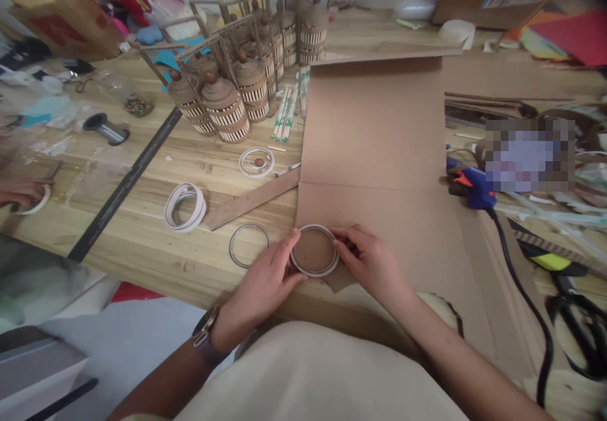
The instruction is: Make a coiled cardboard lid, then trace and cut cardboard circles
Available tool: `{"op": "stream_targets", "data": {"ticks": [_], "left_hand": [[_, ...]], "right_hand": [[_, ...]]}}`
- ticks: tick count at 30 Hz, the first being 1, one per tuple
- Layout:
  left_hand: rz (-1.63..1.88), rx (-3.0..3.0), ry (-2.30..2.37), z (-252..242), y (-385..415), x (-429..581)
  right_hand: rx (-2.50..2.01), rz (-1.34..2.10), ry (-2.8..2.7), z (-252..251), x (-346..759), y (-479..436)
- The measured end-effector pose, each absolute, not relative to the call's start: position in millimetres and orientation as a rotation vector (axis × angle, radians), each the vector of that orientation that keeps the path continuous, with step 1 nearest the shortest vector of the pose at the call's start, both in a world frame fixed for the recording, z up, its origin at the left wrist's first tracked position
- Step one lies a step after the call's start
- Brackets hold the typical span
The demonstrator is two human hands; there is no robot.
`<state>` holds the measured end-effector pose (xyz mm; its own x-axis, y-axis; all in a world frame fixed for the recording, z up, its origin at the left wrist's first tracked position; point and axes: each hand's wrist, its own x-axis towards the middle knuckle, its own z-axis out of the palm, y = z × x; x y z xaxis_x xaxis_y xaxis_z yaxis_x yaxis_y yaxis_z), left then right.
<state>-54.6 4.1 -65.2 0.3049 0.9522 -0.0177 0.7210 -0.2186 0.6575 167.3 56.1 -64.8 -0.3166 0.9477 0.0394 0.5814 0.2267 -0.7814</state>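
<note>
A round ring with a pale rim [315, 274] lies on or just above the front left edge of a large brown cardboard sheet [374, 130]. My left hand [260, 282] grips its left side between thumb and fingers. On the opposite side, my right hand [372, 263] pinches the rim with thumb and forefinger. Brown cardboard shows through the ring's middle. A thinner grey ring [231, 251] lies flat beside my left hand, partly behind the fingers. Farther left sits a stack of white rings [199, 215], close to a cardboard strip [256, 198].
Several lantern-like cardboard pieces with handles [225, 114] stand at the back. To the right are a blue glue gun [477, 187] with a black cord and black-handled scissors [581, 332]. A black ruler-like strip [126, 184] crosses the left side, and another person's hand [21, 190] is beyond it.
</note>
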Motion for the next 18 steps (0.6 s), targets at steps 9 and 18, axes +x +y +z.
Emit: {"op": "stream_targets", "data": {"ticks": [9, 18], "left_hand": [[0.518, 1.994, 1.523, -61.9, 5.4, -53.0], [0.543, 1.987, 1.584, -63.1, 4.9, -49.3]], "right_hand": [[-1.405, 0.951, -1.942, -68.2, 166.9, 56.8], [-1.395, 0.951, -1.943, -69.4, 166.2, 56.8]]}}
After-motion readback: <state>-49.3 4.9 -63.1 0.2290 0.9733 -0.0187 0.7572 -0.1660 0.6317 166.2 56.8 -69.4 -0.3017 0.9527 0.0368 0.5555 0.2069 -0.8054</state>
